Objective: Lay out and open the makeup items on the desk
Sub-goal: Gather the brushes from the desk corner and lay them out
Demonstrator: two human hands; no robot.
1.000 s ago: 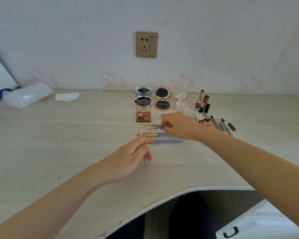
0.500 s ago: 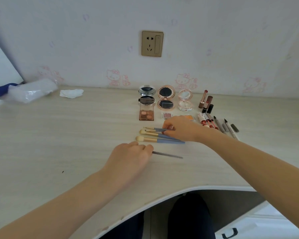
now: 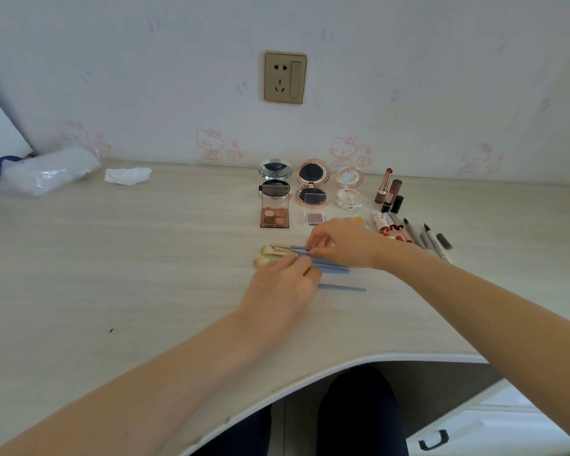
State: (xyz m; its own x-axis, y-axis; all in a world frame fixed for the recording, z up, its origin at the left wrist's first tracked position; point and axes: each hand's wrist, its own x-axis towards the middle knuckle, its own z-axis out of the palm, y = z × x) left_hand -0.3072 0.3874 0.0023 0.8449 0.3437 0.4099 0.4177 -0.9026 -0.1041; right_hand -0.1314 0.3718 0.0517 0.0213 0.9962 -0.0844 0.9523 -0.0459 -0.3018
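Observation:
Several blue-handled makeup brushes [image 3: 278, 252] lie side by side in the desk's middle, bristles to the left. My right hand [image 3: 341, 243] pinches the handles of the upper brushes. My left hand [image 3: 282, 284] rests over the lower brushes with its fingertips on them; one blue handle [image 3: 343, 288] sticks out to its right. Behind stand an open eyeshadow palette [image 3: 274, 216], three open round compacts [image 3: 311, 182], uncapped lipsticks [image 3: 387, 190] and a row of eyeliner pens [image 3: 425, 238].
A crumpled tissue [image 3: 127, 175] and a clear plastic bag [image 3: 46, 171] lie at the back left of the pale wooden desk [image 3: 112, 258]. A wall socket [image 3: 285, 78] sits above. The desk's front edge curves inward over my lap; a white drawer [image 3: 494, 429] is at lower right.
My left hand moved up from the lone lower brush to the group of brushes. My right hand stayed on the upper handles, and the brushes sit closer together.

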